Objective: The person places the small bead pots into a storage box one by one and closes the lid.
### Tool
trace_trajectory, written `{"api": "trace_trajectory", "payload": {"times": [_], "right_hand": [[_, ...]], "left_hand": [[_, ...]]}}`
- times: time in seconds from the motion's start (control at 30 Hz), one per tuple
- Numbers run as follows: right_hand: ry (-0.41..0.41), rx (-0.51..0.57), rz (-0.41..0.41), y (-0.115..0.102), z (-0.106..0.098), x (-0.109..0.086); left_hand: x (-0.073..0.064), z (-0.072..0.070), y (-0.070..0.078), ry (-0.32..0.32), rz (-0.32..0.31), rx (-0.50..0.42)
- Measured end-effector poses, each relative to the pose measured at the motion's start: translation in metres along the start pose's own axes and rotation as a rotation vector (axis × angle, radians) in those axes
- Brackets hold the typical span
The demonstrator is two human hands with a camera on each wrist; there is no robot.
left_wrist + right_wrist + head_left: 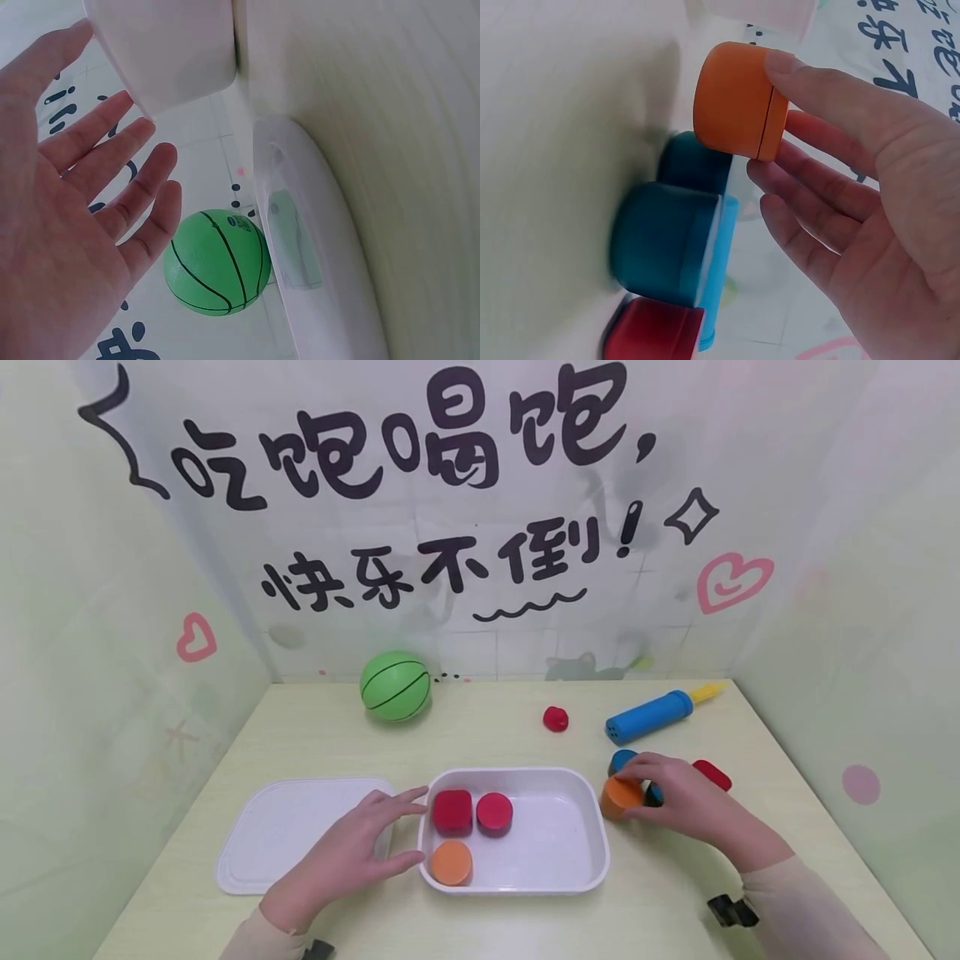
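My right hand (pixel 686 793) pinches an orange round tub (pixel 621 799) between thumb and fingers, just off the right end of a white tray (pixel 555 835). In the right wrist view the orange tub (pixel 735 101) appears raised from the table. Beside it stand a blue tub (pixel 622 762), a dark teal tub (pixel 664 244) and a red one (pixel 711 775). My left hand (pixel 367 839) has its fingers spread, with fingertips at the tray's left rim. Inside the tray sit a red square tub (pixel 452 812), a red round tub (pixel 495 814) and an orange round tub (pixel 452 863).
A white lid (pixel 300 827) lies flat to the left, partly behind my left hand. Along the back are a green ball (pixel 396 686), a small red lump (pixel 556 719) and a blue pump (pixel 649 717) with a yellow tip. A printed cloth (pixel 480 527) walls the table.
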State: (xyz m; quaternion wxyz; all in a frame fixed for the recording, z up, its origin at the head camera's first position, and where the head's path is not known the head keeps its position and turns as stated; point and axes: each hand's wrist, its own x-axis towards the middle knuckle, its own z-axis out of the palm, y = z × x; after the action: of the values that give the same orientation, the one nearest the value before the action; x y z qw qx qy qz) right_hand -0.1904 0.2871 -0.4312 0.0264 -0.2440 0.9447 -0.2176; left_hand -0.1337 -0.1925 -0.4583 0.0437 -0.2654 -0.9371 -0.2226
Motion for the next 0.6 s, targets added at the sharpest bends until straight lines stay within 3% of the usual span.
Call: {"api": "trace_trajectory", "payload": {"times": [0.13,0.6], "right_hand": [[0.036,0.0,0.012,-0.003,-0.005,-0.005],[0.217,-0.057,-0.129,-0.037,-0.021,-0.015]], "left_hand": [[-0.001,0.001,0.0,-0.002,-0.003,0.003],[0.0,0.001,0.0,0.008,0.009,0.006]]}}
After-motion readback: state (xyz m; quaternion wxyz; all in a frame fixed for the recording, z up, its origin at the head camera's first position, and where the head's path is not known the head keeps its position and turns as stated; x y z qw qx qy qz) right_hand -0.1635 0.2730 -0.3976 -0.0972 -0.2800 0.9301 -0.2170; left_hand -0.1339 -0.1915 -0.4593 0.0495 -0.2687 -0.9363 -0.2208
